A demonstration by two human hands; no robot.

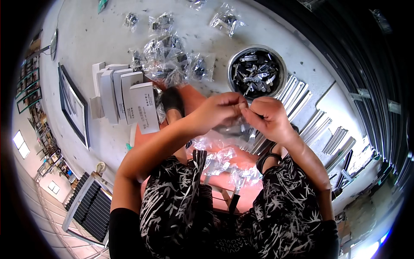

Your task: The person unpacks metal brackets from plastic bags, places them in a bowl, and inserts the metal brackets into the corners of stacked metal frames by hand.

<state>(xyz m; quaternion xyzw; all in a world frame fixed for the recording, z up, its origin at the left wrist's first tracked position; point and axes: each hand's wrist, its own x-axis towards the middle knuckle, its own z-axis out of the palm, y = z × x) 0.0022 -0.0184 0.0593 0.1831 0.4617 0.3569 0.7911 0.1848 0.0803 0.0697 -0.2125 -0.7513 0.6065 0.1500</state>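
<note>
My left hand (222, 111) and my right hand (268, 120) meet in front of me, fingertips pinched together at one spot. A clear plastic bag (237, 131) hangs just below the fingers, and its top edge seems to be caught between them. What lies inside the bag is hard to make out. Under it, more clear plastic bags (220, 157) lie crumpled on an orange-pink sheet (248, 190) between my legs. Beyond my hands stands a round metal bowl (282, 64) full of small black and silvery metal parts (256, 75).
White boxes (144, 108) stand in a group at the left. Several filled clear bags (166, 56) lie on the floor behind them. Bundles of silvery metal strips (317, 125) lie at the right, with long dark profiles (366, 64) beyond. A dark-edged frame (73, 105) lies far left.
</note>
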